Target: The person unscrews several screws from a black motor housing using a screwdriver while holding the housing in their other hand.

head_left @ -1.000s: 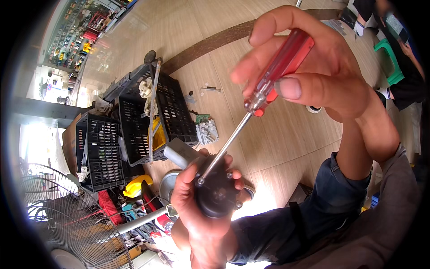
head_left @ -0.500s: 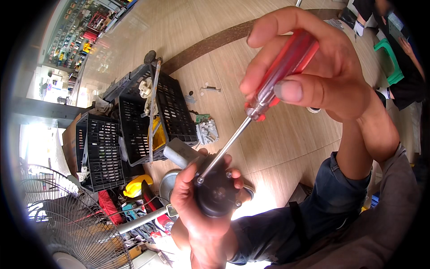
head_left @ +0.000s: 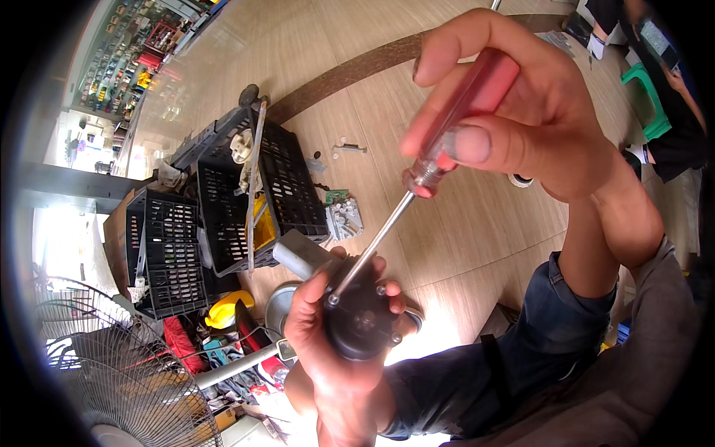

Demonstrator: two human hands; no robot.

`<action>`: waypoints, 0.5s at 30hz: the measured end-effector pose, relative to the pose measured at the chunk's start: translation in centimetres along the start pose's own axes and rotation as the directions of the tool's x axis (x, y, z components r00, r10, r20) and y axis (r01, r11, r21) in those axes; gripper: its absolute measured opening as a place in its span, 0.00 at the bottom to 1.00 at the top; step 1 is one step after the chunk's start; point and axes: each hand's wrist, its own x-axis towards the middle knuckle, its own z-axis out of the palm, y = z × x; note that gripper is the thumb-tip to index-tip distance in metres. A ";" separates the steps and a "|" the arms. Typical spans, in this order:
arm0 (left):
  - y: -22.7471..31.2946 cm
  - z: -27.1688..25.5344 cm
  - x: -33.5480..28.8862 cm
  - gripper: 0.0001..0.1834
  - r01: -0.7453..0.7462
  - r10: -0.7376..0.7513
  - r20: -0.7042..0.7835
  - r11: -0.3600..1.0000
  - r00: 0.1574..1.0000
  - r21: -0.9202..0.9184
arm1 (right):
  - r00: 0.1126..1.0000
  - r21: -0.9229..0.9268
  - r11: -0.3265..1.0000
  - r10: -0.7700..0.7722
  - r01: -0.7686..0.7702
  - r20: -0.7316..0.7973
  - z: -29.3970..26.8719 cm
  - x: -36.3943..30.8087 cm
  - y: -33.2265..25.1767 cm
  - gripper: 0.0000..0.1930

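While black crates (head_left: 223, 216) sit on the wood floor (head_left: 462, 223), the left hand (head_left: 328, 350) clamps a dark motor (head_left: 361, 320) and the right hand (head_left: 536, 119) grips a red screwdriver (head_left: 447, 141), its tip on a rim screw; turning it seems the step, needing steady downward pressure

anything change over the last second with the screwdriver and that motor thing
Very little. The right hand with the red-handled screwdriver shifted slightly to the right in the picture, so the shaft leans a bit more; nothing was taken hold of or let go. The tip stayed on the same screw at the edge of the round black motor, which the left hand held in the same place. The black crates and floor did not move.
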 end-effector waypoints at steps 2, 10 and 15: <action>0.1 -0.1 -0.1 0.19 -0.019 0.019 -0.004 1.000 1.000 -0.004 | 1.000 0.021 1.000 -0.003 0.003 0.010 0.2 0.2 0.5 0.24; -0.2 -0.1 0.1 0.21 0.007 -0.008 0.019 0.999 1.000 0.050 | 1.000 0.004 1.000 -0.012 0.011 0.028 -0.3 0.1 -0.5 0.23; -0.1 -0.3 0.0 0.21 -0.012 0.013 -0.007 0.998 1.000 0.053 | 0.998 0.043 0.999 -0.024 0.022 0.055 -0.1 0.4 0.3 0.22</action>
